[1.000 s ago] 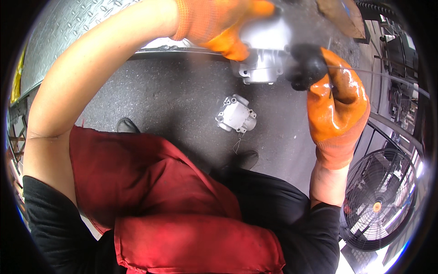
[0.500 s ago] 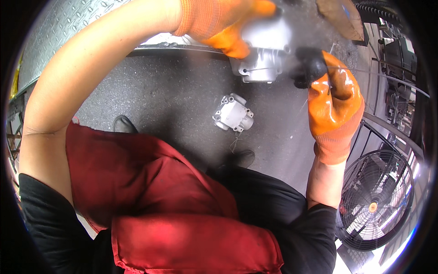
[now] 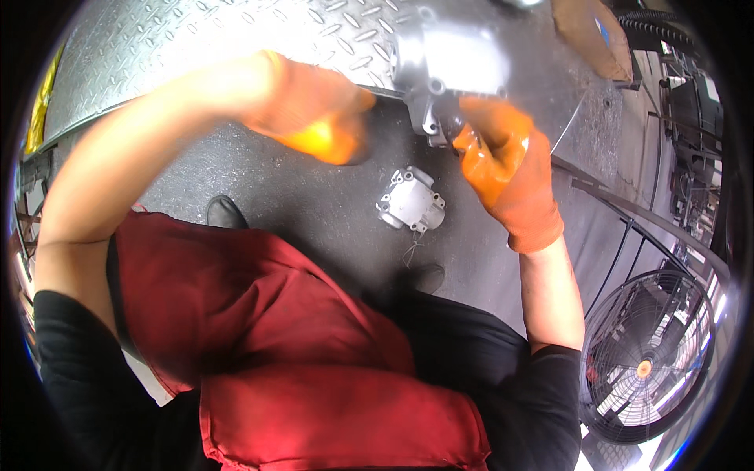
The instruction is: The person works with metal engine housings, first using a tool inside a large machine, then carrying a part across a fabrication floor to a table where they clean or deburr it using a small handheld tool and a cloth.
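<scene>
A silver cast-metal housing (image 3: 463,67) lies at the far edge of the view, over the rim of the tread-patterned metal plate; its top is washed out by glare. My right hand (image 3: 510,169), in an orange glove, is closed with curled fingers against the housing's near end. Something dark sits at its fingertips, too unclear to name. To the left of the housing, my left hand (image 3: 318,118), also gloved in orange, is apart from it and smeared by motion, so its fingers do not read. A second, smaller-looking silver casting (image 3: 412,200) with a thin wire loop lies lower down, on the dark floor.
The tread-patterned plate (image 3: 236,47) spans the upper left. A brown cardboard-like piece (image 3: 593,39) stands at the upper right, near a black ribbed hose (image 3: 656,27). A round caged fan (image 3: 648,357) is at the lower right. My shoe (image 3: 226,212) shows beside the red apron (image 3: 236,306).
My left hand has left the housing and swung left and nearer. My right hand has moved left to the housing's near end. The housing appears slightly higher and turned.
</scene>
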Demonstrator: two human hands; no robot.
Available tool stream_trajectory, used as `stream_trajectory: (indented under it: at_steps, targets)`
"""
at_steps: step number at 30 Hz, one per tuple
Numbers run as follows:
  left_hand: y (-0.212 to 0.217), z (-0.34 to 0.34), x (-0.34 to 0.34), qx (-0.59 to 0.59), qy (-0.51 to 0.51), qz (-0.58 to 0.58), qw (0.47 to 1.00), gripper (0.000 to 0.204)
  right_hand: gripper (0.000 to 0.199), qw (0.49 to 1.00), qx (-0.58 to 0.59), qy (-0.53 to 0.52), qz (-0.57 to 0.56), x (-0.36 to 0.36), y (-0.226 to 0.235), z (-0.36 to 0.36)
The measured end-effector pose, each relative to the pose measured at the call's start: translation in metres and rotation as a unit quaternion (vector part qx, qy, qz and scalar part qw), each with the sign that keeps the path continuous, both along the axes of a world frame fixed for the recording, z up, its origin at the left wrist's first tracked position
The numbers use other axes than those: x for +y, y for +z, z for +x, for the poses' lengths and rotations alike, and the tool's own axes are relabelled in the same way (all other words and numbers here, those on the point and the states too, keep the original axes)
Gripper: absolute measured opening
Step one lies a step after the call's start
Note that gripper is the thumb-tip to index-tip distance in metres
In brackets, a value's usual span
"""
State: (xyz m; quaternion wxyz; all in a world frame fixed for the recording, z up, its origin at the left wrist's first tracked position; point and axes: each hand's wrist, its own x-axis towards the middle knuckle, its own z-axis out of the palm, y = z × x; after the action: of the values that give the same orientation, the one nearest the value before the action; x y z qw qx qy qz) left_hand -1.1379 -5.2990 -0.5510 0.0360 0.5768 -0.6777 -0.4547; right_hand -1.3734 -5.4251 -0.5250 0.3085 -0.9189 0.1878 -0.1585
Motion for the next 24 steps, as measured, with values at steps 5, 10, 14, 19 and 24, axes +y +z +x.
stream_trajectory:
  at_steps: [5, 10, 14, 19, 24]
  targets:
    - [-0.044, -0.052, -0.001, 0.276, 0.208, 0.089, 0.934, 0.053, 0.021, 1.0, 0.011, 0.007, -0.001, 0.003, -0.007, -0.002]
    - [-0.07, -0.055, -0.007, 0.262, 0.219, 0.011, 0.94, 0.052, 0.021, 0.999, -0.007, 0.007, -0.038, 0.004, -0.007, -0.002]
    - [-0.077, -0.069, -0.013, 0.332, 0.283, -0.017, 0.899, 0.023, 0.022, 0.998, -0.003, -0.015, 0.061, -0.007, -0.004, -0.001]
    - [-0.101, -0.089, -0.013, 0.394, 0.322, 0.081, 0.857, 0.018, 0.022, 0.998, -0.067, -0.008, 0.012, -0.007, 0.01, -0.024]
    - [-0.092, -0.087, -0.006, 0.439, 0.262, 0.149, 0.846, 0.018, 0.019, 0.982, -0.147, 0.003, -0.122, -0.009, -0.026, -0.044]
